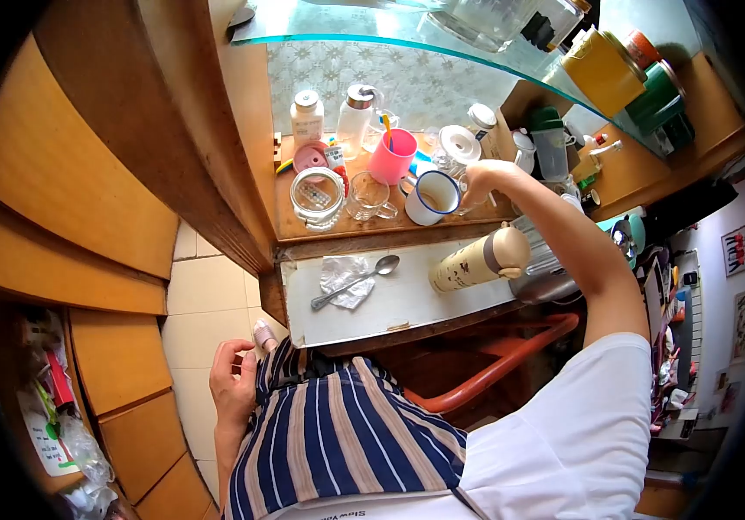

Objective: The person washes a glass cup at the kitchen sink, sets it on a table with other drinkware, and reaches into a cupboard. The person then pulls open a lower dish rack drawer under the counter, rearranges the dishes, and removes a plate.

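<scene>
Your one head-worn camera looks forward and steeply down, its wide round view framing your left hand and right hand closely.

Upside-down lettering on the white shirt appears to read "Slow You"; other print is illegible.

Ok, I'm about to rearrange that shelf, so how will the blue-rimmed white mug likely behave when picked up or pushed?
The blue-rimmed white mug looks rigid: its smooth round wall should hold its shape when gripped. Its shiny surface might feel slippery. Pushed toward the clear glass mug close beside it, it could knock that over.
</scene>
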The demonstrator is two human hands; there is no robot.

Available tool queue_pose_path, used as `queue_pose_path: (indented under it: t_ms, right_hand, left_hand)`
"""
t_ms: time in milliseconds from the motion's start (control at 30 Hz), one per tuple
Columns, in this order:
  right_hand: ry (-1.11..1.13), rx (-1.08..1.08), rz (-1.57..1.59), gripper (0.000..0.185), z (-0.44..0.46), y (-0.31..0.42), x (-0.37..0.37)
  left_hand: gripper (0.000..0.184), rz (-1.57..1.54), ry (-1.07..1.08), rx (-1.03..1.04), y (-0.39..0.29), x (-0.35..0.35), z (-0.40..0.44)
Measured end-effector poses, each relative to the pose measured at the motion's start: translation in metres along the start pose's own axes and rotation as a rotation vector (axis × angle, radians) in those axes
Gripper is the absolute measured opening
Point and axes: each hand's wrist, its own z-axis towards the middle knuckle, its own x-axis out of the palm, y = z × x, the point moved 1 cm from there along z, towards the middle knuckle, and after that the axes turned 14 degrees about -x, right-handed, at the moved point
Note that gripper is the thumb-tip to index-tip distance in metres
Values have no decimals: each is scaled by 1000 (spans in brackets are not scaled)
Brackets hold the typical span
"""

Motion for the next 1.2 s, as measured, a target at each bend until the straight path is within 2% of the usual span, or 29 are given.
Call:
queue_pose_path:
  t_ms: [67, 133, 233, 367, 467, 533, 567, 667, 700, 733, 800, 867, 933, 967, 1067, 1200]
  right_hand:
    - [-31, 6, 71, 61, 0, -2, 5]
    - [83, 172, 222, 60, -16, 5, -3]
    - [187, 243, 217, 61, -11, -10, 7]
    - [280, 98, 46, 56, -11, -17, 4]
    - [199, 103, 91, 48, -12, -7, -2]
    - [-126, -82, 131, 37, 17, -15, 16]
    - [-183, -153, 163, 32, 34, -25, 30]
    - [-177, -140, 186, 29, 45, -25, 40]
    - [-242, -36, 170, 23, 37, -16, 35]
    - [-243, -43, 166, 23, 37, -14, 37]
    - [-364, -56, 34, 18, 35, -11, 37]
    - [-339, -26, 1, 20, 34, -5, 34]
    - [-376, -48, -63, 19, 39, -8, 37]
    - [-457, -66, -86, 13, 54, -21, 51]
    - [-470, -203, -80, 12, 58, -25, 53]
    - [-507, -232, -19, 12, 52, -19, 49]
  left_hand:
    - [9, 5, -5, 0, 5, -1, 0]
    - [9, 7, -10, -2, 10, -1, 0]
    - [9, 2, -3, -37, 13, -1, 0]
    - [9, 19, -7, -34, 10, 0, 0]
    - [9, 22, -14, -30, 10, 1, 1]
    - [9, 18, -19, -35, 10, 3, 0]
    - [9, 14, -16, -39, 9, 4, 0]
    - [9, 19, -17, -37, 6, 6, -2]
    - [9, 25, -20, -33, 6, 6, -3]
    - [9, 25, -26, -37, 6, 7, -5]
    - [9, 36, -26, -54, 9, 7, -6]
    - [9, 39, -24, -58, 12, 8, -6]
    - [10, 44, -24, -70, 13, 7, -9]
    - [10, 49, -20, -83, 12, 8, -10]
    - [10, 62, -29, -81, 12, 8, -12]
    - [10, 67, -33, -71, 15, 9, -12]
